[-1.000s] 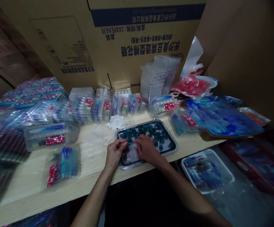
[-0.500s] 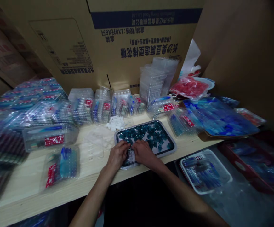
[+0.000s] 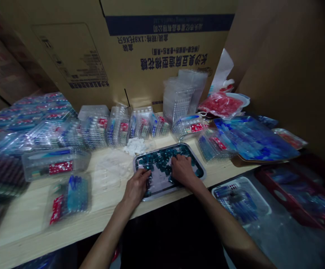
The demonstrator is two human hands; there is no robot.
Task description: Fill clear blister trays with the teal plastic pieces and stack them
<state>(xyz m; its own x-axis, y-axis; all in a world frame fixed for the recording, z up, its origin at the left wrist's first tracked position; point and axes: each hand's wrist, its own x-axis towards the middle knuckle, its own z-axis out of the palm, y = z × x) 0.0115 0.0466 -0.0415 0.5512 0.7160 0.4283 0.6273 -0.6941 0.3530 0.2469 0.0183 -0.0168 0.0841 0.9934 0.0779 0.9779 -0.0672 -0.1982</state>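
Between the left hand [image 3: 136, 187] at one end of the tray [image 3: 158, 195] and the right hand [image 3: 183, 170] farther along, a gap lies open from above. The forearms cross the near side and block part of it. Left of the left forearm, bare table [image 3: 101, 215] runs along the near edge to a filled pack [image 3: 72, 198]. Behind the tray, paper scraps [image 3: 135, 146], a row of packs [image 3: 119, 129] and a stack of clear trays [image 3: 178, 100] crowd the way; the tall cardboard box [image 3: 140, 84] walls off what lies beyond. Rightward, bare wood continues beneath the blue packets [image 3: 256, 137].
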